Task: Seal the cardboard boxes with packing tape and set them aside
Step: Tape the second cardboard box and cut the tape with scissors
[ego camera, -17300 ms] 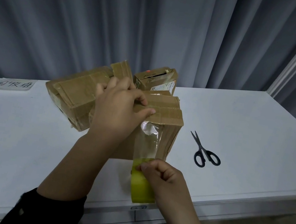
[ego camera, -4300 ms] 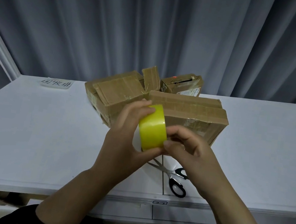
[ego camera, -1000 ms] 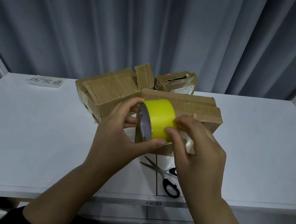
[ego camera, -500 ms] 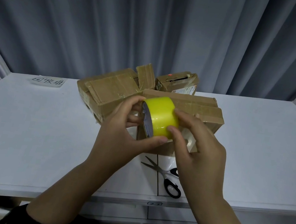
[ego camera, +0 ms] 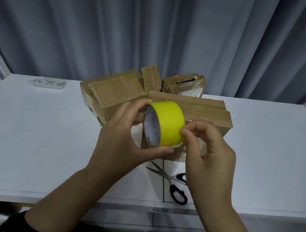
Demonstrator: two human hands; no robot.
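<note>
Scissors [ego camera: 172, 181] before boxes [ego camera: 193, 110] — label [ego camera: 50, 82] far left

Left hand [ego camera: 122, 141] grips yellow tape roll [ego camera: 166, 126] above the white counter [ego camera: 24, 135]; right hand [ego camera: 210, 155] pinches at its edge (tape end unclear). Cardboard boxes [ego camera: 199, 111] behind, scissors [ego camera: 175, 185] below.

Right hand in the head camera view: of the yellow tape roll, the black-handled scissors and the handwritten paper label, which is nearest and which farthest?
1. Yellow tape roll: touched by the right hand, whose fingers pick at its edge.
2. Black-handled scissors: on the white table, just below that hand.
3. Handwritten paper label: far-left corner of the table.
</note>
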